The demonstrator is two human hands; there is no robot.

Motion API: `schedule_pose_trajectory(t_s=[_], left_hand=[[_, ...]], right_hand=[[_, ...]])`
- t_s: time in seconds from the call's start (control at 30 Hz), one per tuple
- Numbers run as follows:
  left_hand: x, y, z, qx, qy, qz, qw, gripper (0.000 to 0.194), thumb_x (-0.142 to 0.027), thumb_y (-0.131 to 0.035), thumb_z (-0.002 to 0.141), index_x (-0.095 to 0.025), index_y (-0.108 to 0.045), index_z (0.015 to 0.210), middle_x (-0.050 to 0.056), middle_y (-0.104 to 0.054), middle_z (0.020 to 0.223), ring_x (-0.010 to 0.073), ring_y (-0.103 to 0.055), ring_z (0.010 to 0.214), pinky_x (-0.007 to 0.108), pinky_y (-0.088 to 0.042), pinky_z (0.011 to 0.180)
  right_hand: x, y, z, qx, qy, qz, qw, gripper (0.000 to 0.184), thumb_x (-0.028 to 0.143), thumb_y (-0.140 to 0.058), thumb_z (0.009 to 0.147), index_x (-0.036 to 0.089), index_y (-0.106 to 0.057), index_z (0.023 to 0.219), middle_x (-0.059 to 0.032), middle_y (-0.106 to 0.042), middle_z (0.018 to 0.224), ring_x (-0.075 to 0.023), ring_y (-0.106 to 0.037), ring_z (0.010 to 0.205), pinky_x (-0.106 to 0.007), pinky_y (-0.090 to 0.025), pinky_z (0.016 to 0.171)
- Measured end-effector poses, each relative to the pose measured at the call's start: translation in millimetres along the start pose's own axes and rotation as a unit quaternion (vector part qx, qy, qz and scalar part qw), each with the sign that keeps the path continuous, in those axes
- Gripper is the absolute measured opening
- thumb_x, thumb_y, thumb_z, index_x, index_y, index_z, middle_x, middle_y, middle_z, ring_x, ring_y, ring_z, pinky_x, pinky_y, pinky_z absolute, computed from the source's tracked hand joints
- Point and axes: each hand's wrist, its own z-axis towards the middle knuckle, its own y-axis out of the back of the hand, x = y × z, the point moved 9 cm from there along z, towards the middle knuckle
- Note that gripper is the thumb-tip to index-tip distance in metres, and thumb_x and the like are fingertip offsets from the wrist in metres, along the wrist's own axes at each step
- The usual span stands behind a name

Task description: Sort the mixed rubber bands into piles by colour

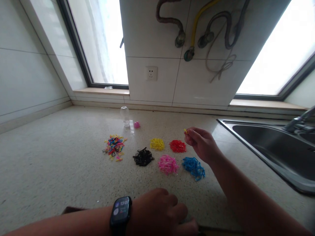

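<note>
Yellow band point(185, 130), small, is pinched between thumb and fingers of the right hand point(203, 144), just beside the red pile point(178, 146) on the surface point(73, 170). Left hand point(158, 211): fingers curled, near the front edge; whether it holds anything cannot be told. Adjacent single-colour piles: yellow pile point(157, 144) left of red, black pile point(143, 157) farther left, pink pile point(168, 164) and blue pile point(193, 168) nearer the front edge. Mixed pile point(115, 146) lies leftmost. A wide stretch of surface runs from it to the left edge, bounded by a tiled wall point(24, 72). A narrower strip runs between blue pile and sink point(278, 147); the right forearm point(238, 182) crosses it. The left forearm point(81, 218), wearing a watch point(121, 211), obstructs the front side. Toward the back edge stands a transparent bottle point(125, 118), with a pink object point(136, 124) just beside it.
</note>
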Motion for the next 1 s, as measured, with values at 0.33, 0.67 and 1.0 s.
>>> schedule_pose_trajectory(t_s=[0.33, 0.67, 1.0], left_hand=[[-0.5, 2.5, 1.1, 0.007, -0.004, -0.008, 1.0, 0.022, -0.028, -0.047, 0.1, -0.02, -0.051, 0.121, -0.003, -0.054, 0.073, 0.0151, -0.052, 0.056, 0.03, -0.037, 0.042], [-1.5, 2.5, 1.3, -0.006, -0.004, -0.002, 1.0, 0.02, -0.028, -0.048, 0.1, -0.021, -0.052, 0.118, -0.003, -0.055, 0.072, 0.0153, -0.053, 0.055, 0.03, -0.038, 0.041], [-1.5, 2.8, 0.8, 0.0, -0.006, -0.01, 1.0, 0.02, -0.027, -0.047, 0.1, -0.02, -0.052, 0.118, -0.003, -0.055, 0.072, 0.0158, -0.054, 0.056, 0.03, -0.039, 0.04]], right_hand=[[3.8, -0.3, -0.9, -0.008, 0.022, -0.019, 1.0, 0.021, 0.038, -0.074, 0.079, 0.018, -0.069, 0.074, 0.0032, -0.051, 0.058, -0.0075, -0.041, 0.052, -0.025, -0.029, 0.049], [2.5, 1.9, -0.8, -0.02, 0.017, -0.041, 0.999, 0.027, 0.042, -0.075, 0.077, 0.017, -0.066, 0.071, 0.0029, -0.05, 0.056, -0.0079, -0.04, 0.051, -0.025, -0.029, 0.047], [-3.2, 3.1, 0.4, -0.016, 0.011, -0.049, 0.999, 0.026, 0.041, -0.073, 0.079, 0.017, -0.067, 0.073, 0.002, -0.054, 0.059, -0.0077, -0.041, 0.051, -0.024, -0.029, 0.048]])
